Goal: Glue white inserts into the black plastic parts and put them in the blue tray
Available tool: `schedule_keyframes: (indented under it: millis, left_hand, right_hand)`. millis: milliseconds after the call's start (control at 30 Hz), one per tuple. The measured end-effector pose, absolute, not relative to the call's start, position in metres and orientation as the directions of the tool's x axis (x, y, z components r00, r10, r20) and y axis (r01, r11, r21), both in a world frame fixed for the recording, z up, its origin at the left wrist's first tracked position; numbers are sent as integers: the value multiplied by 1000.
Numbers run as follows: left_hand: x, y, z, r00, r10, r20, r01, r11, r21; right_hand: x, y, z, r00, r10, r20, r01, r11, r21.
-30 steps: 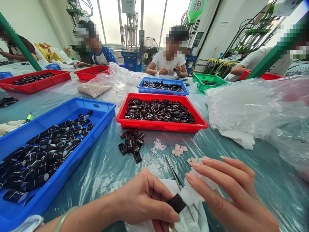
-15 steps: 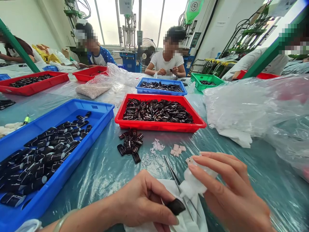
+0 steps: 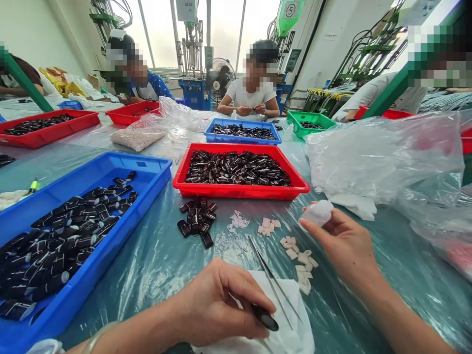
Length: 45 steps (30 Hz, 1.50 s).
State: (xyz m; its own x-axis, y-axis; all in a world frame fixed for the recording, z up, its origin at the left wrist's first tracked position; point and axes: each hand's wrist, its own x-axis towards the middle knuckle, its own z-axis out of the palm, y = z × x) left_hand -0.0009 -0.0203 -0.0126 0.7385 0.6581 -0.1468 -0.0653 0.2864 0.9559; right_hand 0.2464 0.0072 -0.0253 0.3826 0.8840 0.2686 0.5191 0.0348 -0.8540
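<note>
My left hand (image 3: 217, 305) is closed on a small black piece (image 3: 266, 318), pinched between thumb and fingers over a white cloth (image 3: 291, 319) at the near edge. My right hand (image 3: 342, 241) is stretched out to the right and grips a small white squeeze bottle (image 3: 317, 213) above the table. Metal tweezers (image 3: 271, 280) lie between the hands, partly on the cloth. Small pale bits (image 3: 300, 255) are scattered beside them. A little pile of black pieces (image 3: 197, 221) lies further back.
A blue tray (image 3: 121, 216) of black pieces sits at left and a red tray (image 3: 239, 189) of them ahead. Crumpled plastic bags (image 3: 383, 157) fill the right. More trays (image 3: 243, 137) and several seated people are at the far side. The table wears a plastic sheet.
My right hand has drawn away from the black piece, moving right and further back with the white bottle. My left hand has stayed over the cloth with the black piece.
</note>
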Motion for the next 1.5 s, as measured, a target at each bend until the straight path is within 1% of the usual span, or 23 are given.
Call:
schedule_keyframes:
  millis: [133,367,467,600,733,867,967,1033,1100,1167,1200,1233,1267,1300,1333,1367,1433,1500]
  left_hand:
    - [-1,-21,-11,734,660,-157,-61,295,954]
    - [0,-23,-12,716,604,-350,-11,511,859]
    - [1,-21,-9,720,585,-374,-9,546,837]
    - [2,-19,-5,716,587,-378,-36,572,820]
    - [2,-18,-4,681,621,-389,-61,577,815]
    - [2,-17,-5,655,639,-402,-50,568,821]
    - [2,-17,-5,644,647,-408,-44,564,825]
    - [2,-17,-4,639,653,-408,-41,558,829]
    - [1,-17,-3,634,661,-403,-39,547,836]
    - [1,-17,-4,627,668,-400,-33,536,844]
    - [1,-17,-5,621,673,-401,-31,533,846]
    - [1,-16,-6,615,678,-404,-29,531,847]
    - [1,-16,-7,609,681,-406,-28,530,847]
    - [1,-15,-8,606,683,-407,-29,531,847]
    - [1,-15,-9,604,684,-408,-30,532,847]
    - [1,-15,-10,603,684,-411,-28,532,846]
    - [1,-14,-11,604,681,-415,-21,534,846]
    - [2,-15,-11,602,681,-418,-16,533,846]
  right_hand:
    - [255,16,-33,407,885,225,477,4,-879]
    - [259,18,-40,412,885,215,452,7,-892]
    - [260,20,-43,423,886,191,431,-12,-902]
    - [262,23,-47,431,889,153,413,-43,-910]
    - [262,24,-50,422,897,134,423,-64,-904]
    - [263,25,-51,417,897,150,453,-61,-889]
    - [261,22,-45,444,874,196,508,-65,-859]
    - [257,17,-36,477,838,267,561,-56,-826]
    - [250,9,-25,500,782,372,619,-23,-785]
    - [241,-1,-14,481,711,513,699,42,-714]
    - [237,-6,-11,427,702,570,745,84,-662]
    - [234,-10,-8,312,720,620,800,152,-580]
    - [231,-13,-7,189,753,630,830,221,-513]
    - [229,-15,-7,52,792,608,844,291,-450]
    - [227,-16,-8,-76,823,563,850,348,-394]
    - [227,-17,-11,-168,843,511,854,383,-352]
    - [227,-15,-18,-261,856,446,877,403,-262]
    - [227,-12,-27,-263,859,440,907,375,-190]
